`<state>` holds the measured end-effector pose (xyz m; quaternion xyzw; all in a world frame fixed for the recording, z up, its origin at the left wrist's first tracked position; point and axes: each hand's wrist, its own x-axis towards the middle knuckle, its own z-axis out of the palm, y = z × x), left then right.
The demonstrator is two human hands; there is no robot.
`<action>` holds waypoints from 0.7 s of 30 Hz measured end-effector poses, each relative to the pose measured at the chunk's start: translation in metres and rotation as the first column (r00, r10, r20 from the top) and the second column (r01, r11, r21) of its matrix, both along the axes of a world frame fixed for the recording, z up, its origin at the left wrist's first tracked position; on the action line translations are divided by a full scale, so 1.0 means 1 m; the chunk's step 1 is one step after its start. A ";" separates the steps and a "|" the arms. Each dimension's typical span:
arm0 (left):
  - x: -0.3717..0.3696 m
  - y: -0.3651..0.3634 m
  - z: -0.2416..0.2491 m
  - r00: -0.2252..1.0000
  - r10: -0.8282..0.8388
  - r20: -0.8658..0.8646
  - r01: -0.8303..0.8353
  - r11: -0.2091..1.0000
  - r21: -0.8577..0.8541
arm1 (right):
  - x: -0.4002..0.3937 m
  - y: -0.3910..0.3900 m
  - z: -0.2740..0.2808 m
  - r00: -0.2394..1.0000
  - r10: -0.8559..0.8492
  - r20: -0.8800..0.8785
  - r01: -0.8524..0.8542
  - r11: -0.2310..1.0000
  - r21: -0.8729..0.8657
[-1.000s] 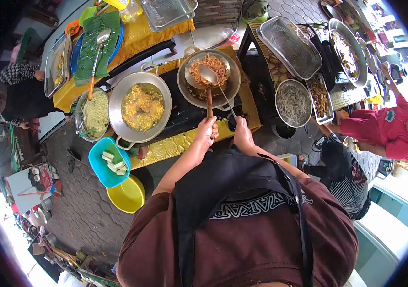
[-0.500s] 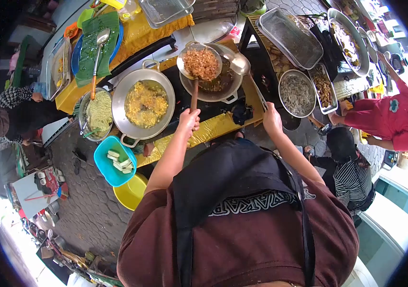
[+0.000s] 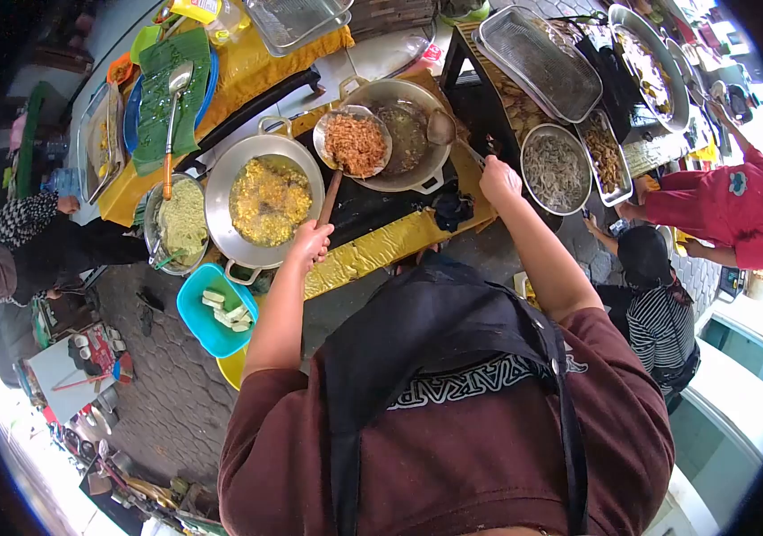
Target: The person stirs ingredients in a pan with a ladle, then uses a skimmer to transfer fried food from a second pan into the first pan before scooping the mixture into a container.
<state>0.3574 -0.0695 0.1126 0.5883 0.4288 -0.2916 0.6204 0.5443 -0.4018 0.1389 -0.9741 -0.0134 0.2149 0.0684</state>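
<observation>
My left hand (image 3: 311, 246) is wrapped round the wooden handle of a strainer (image 3: 354, 142) heaped with reddish-brown fried bits. The strainer is over the left part of a wok of dark oil (image 3: 406, 178). My right hand (image 3: 499, 182) grips the thin handle of a metal ladle (image 3: 441, 128), whose bowl is at the wok's right edge. Left of the strainer, a second wok (image 3: 221, 189) holds yellow food frying in bubbling oil.
Pale batter fills a pot (image 3: 151, 234) at left, above a turquoise basin (image 3: 194, 313) with white pieces. A bowl of small fish (image 3: 587, 192) and a wire basket (image 3: 542, 67) stand at right. People are on both sides.
The filled strainer and my left hand have moved left and slightly down, uncovering more of the oil. The ladle bowl and my right hand have shifted slightly; the bowl now looks darker.
</observation>
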 end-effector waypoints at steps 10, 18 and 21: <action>0.009 -0.021 -0.019 0.998 -0.048 -0.042 0.048 0.999 0.001 | 0.023 0.027 0.016 0.989 0.113 -0.091 -0.122 0.987 -0.101; 0.011 -0.035 -0.040 1.000 0.027 -0.008 -0.028 0.983 -0.181 | 0.006 0.032 0.049 0.977 0.166 -0.133 -0.174 0.984 -0.046; 0.008 -0.041 -0.051 0.996 0.084 -0.012 -0.083 0.937 -0.339 | 0.003 0.029 0.066 0.957 0.275 -0.096 -0.283 0.955 -0.084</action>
